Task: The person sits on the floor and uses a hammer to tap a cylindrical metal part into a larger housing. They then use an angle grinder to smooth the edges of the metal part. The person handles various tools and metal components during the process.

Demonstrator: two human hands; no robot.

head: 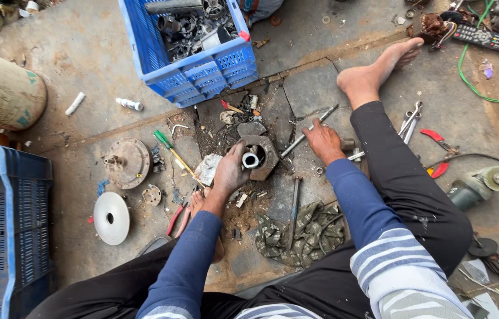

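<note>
I sit on a dirty concrete floor with my legs spread. My left hand (231, 171) grips a small metal cylinder (250, 159) that stands in the hole of a big rusty hexagonal nut (264, 155). My right hand (324, 140) rests on the floor to the right of the nut, its fingers on a long thin metal rod (308, 130) that lies diagonally. A hammer (294, 207) lies just below the nut, its handle over a camouflage rag (302, 233).
A blue crate (202, 74) of metal parts stands ahead; another blue crate (1, 224) is at the left. A round rusty motor cover (126, 162), a white disc (111, 218), a green screwdriver (169, 147), pliers (435, 153), wrenches (410, 118) and an angle grinder (479, 186) lie around.
</note>
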